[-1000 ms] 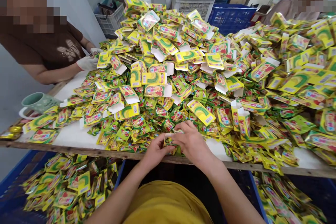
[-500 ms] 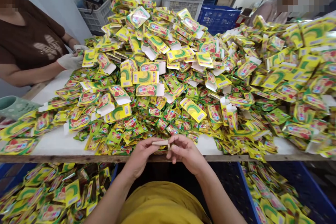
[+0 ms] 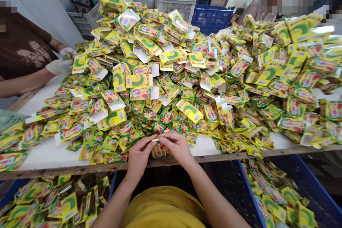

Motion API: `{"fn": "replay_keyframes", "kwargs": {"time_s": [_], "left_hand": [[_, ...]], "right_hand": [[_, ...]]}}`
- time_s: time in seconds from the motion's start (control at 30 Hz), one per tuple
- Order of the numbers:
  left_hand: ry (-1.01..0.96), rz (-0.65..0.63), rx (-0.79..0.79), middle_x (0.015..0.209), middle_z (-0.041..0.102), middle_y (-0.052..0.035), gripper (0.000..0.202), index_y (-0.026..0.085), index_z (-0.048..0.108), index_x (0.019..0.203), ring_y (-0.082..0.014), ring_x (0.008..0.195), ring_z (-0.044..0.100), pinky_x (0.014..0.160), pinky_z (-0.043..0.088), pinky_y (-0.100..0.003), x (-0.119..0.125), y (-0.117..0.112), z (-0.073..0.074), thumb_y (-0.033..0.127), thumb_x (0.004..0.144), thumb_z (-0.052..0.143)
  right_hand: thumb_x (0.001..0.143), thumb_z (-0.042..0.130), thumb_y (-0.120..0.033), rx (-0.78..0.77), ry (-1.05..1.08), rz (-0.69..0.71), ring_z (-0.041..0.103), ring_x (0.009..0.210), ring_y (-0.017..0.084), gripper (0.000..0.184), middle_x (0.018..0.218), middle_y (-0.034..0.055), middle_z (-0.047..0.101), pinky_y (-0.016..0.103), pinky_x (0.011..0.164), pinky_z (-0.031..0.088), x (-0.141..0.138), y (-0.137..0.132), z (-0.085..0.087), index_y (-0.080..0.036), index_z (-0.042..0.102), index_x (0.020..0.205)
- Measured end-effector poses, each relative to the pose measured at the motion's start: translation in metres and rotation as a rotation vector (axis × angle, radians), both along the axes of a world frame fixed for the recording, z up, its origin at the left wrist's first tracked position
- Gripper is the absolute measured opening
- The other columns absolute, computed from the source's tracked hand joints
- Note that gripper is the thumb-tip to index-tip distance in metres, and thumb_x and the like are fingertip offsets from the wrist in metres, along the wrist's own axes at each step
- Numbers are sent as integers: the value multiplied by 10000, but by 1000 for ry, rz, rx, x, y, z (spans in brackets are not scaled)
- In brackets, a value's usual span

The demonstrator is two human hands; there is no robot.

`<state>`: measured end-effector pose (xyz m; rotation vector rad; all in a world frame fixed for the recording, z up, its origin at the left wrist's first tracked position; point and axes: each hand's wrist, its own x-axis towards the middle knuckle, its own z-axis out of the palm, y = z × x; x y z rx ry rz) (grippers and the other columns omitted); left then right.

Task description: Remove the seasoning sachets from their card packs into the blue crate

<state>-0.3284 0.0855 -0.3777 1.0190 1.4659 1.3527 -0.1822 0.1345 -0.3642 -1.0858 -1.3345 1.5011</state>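
Between left hand [image 3: 139, 149] and right hand [image 3: 176, 146] at six o'clock, apparently a small white-edged cardboard box [image 3: 155, 140] is pinched; open yellow cardboard boxes [image 3: 182, 26] are left heaped at twelve, seemingly finished boxes [image 3: 278, 212] crated at four.

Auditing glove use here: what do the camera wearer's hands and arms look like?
The left hand and right hand are ungloved, with no wristwatch visible. Both forearms are bare, no sleeves in view; a mustard-yellow garment is worn.

Bright light, glare upper right, shadow below
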Motion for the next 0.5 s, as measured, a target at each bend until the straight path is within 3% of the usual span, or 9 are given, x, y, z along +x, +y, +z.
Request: {"fn": "replay_keyframes", "kwargs": {"time_s": [0.13,0.27,0.37,0.43,0.5], "left_hand": [[33,-35,37,1010,726,-41,256,217,698,1057,-168,894,664,831,523,-278,0,1,0,288,812,668],[196,-120,237,934,704,-35,88,198,707,897,-155,889,648,831,511,-271,-6,2,-1,191,823,658],[307,-183,404,974,688,-48,154,206,703,933,-159,923,643,840,513,-287,-12,0,-6,115,820,650],[364,-265,482,1023,674,-66,224,208,692,987,-167,951,636,843,518,-299,-15,-2,-8,78,810,649],[396,-334,529,1059,657,-76,280,211,670,1039,-168,969,627,842,518,-301,-16,-5,-10,52,812,637]], "right_hand": [[693,763,-320,-76,51,-38,423,411,78,159,571,-33,538,217,385,357,-2,-2,-4,-202,732,794],[724,748,-315,-6,108,-37,534,499,103,117,766,14,602,240,415,454,0,-8,-9,-217,745,787],[805,682,-255,215,4,-45,627,744,162,100,887,45,627,292,621,543,2,-18,-12,-250,751,878],[865,604,-198,414,-113,-41,624,894,177,184,964,63,636,319,770,530,5,-26,-13,-263,736,976],[899,541,-173,548,-204,13,612,954,175,257,1069,80,623,319,812,514,15,-32,-13,-269,705,1074]]}}
